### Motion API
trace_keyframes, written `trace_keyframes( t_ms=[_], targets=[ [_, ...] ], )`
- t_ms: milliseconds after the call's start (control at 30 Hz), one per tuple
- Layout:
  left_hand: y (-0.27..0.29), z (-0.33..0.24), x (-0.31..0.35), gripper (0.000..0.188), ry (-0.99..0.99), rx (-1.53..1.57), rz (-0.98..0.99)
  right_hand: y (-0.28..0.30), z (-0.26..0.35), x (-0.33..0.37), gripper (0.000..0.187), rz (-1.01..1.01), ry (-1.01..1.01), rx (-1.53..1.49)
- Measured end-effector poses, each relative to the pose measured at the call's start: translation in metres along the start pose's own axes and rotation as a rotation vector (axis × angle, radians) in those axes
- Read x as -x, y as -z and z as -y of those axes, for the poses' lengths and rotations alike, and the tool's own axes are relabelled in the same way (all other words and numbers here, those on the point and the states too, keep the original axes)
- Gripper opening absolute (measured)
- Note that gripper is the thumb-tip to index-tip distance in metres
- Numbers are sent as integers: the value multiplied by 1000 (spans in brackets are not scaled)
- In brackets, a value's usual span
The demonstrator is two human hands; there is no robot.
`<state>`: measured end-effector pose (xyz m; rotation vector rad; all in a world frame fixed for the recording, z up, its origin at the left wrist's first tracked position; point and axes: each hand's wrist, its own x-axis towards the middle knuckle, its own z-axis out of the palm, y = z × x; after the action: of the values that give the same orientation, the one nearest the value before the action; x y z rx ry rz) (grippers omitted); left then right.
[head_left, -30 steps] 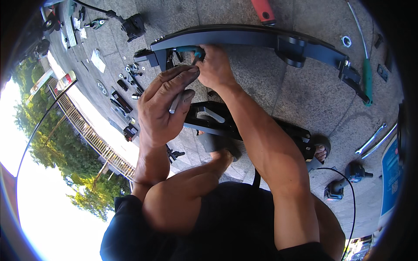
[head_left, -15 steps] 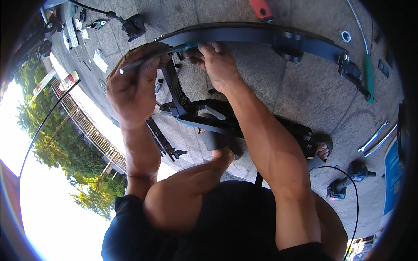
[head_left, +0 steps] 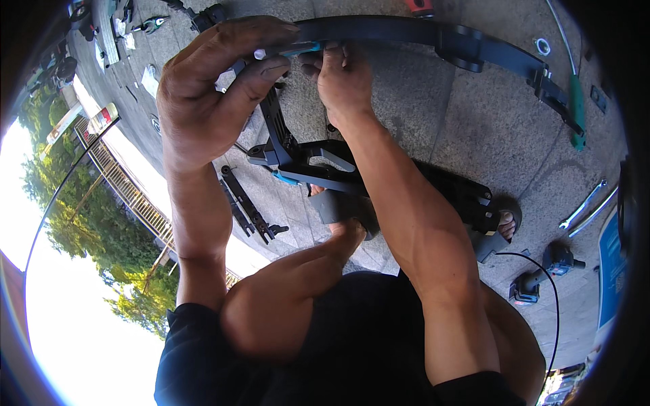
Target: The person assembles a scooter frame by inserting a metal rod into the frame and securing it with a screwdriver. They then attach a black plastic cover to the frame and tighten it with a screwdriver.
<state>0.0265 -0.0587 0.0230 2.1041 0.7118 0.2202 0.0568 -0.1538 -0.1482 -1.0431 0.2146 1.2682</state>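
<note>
A long curved black bar (head_left: 393, 30), part of a bike-like frame, arches across the top. My left hand (head_left: 217, 88) is closed round its left end, fingers over the top and thumb below. A thin grey rod with a pale tip (head_left: 259, 53) shows between that thumb and the fingers. Its other end has a teal section (head_left: 317, 46), where my right hand (head_left: 344, 81) pinches beneath the bar; the fingertips are partly hidden. Below my hands, a black linkage (head_left: 325, 169) with arms and a grey lever stands near my feet.
On the paving lie a green-handled screwdriver (head_left: 577, 111), a metal ring (head_left: 542, 47), a wrench (head_left: 583, 203) and a cordless power tool (head_left: 542, 271), all at right. A red handle (head_left: 420, 7) is at the top. Black rails (head_left: 250, 203) lie left of my foot.
My left hand has moved up and spread further round the bar's end. The rod has turned so that its tip sits between thumb and fingers. The bar is slightly higher in view.
</note>
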Motion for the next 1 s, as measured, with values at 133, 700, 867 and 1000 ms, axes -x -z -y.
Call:
trace_keyframes(
  t_ms=[133, 700, 867, 1000],
  targets=[
    [13, 10, 16, 25, -10, 167, -154, -3, -2, -6, 20, -57, 17, 113],
    [-18, 84, 81, 38, 481, -277, -577, 5, -19, -7, 23, -27, -36, -62],
    [-24, 92, 78, 39, 532, -120, -573, 7, -26, -8, 23, 21, 38, 51],
    [-23, 94, 76, 39, 542, -87, -599, 4, -27, -2, 24, 25, 121, 189]
  ],
)
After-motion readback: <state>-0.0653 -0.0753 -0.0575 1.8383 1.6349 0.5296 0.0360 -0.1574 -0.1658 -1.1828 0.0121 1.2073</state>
